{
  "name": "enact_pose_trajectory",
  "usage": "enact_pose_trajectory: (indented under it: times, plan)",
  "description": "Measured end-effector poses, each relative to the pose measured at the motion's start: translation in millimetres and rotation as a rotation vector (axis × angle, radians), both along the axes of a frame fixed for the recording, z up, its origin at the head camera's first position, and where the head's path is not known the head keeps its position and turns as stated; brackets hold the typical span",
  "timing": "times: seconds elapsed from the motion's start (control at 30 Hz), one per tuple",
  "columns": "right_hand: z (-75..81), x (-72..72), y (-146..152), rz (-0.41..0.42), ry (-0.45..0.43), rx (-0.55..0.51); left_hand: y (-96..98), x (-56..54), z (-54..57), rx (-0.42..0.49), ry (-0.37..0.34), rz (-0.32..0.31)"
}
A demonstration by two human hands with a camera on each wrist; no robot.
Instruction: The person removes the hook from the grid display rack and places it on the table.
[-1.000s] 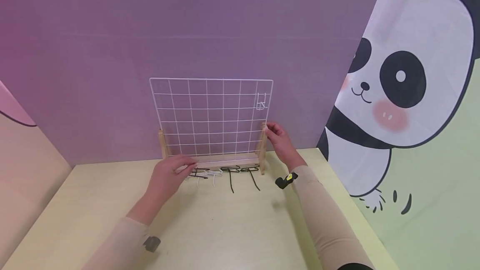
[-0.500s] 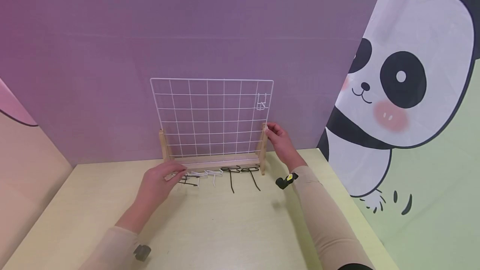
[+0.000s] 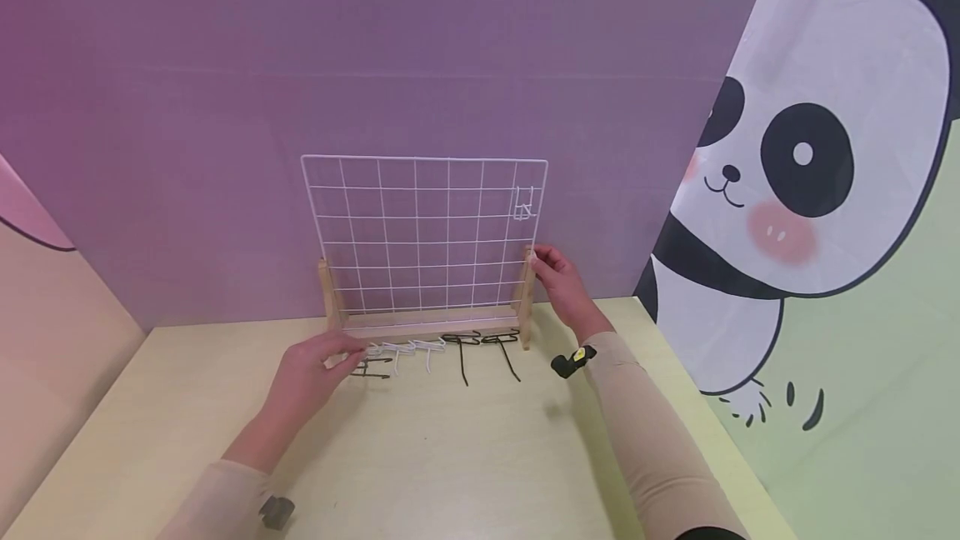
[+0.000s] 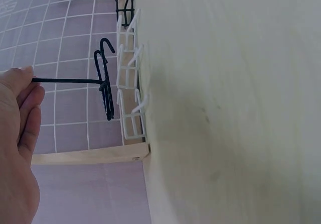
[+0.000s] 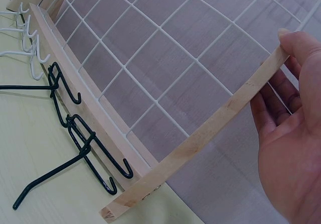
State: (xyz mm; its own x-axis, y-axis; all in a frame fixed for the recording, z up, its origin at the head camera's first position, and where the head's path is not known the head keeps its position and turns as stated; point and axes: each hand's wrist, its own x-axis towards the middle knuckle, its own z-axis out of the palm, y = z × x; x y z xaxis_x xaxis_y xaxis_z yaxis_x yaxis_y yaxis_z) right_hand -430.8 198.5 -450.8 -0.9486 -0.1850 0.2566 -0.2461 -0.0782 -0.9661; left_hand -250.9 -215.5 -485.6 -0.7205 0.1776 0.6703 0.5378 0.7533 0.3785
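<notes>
My left hand pinches a black wire hook by the end of its long prong, as the left wrist view shows. The hook's bent frame points away from the fingers, near a row of white wire hooks. A white wire grid panel stands upright in a wooden stand. My right hand grips the top of the stand's right post, thumb on one side and fingers behind. One white hook hangs on the grid at its upper right.
Two black hooks lie on the table along the stand's front right, in line with the white hooks. A purple wall rises behind the stand. A panda picture covers the wall at right.
My left hand has moved left and slightly toward me with the black hook, so more of the white hooks shows. The right hand stays on the post.
</notes>
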Motion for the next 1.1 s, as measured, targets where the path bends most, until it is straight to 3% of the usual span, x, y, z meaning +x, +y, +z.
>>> enact_pose_trajectory:
  times: [0.67,0.93,1.1]
  plan:
    - [-2.8,-3.8,0.2,0.005,0.000,-0.004,-8.1,-0.1,-17.6,-0.064,0.012,-0.052]
    - [-2.6,-3.1,0.2,0.007,0.011,-0.006,-8.9,2.2,-21.7,-0.070,-0.074,-0.077]
    - [-2.7,-2.9,0.5,0.006,0.017,-0.012,-8.8,5.0,-20.2,-0.071,-0.186,-0.073]
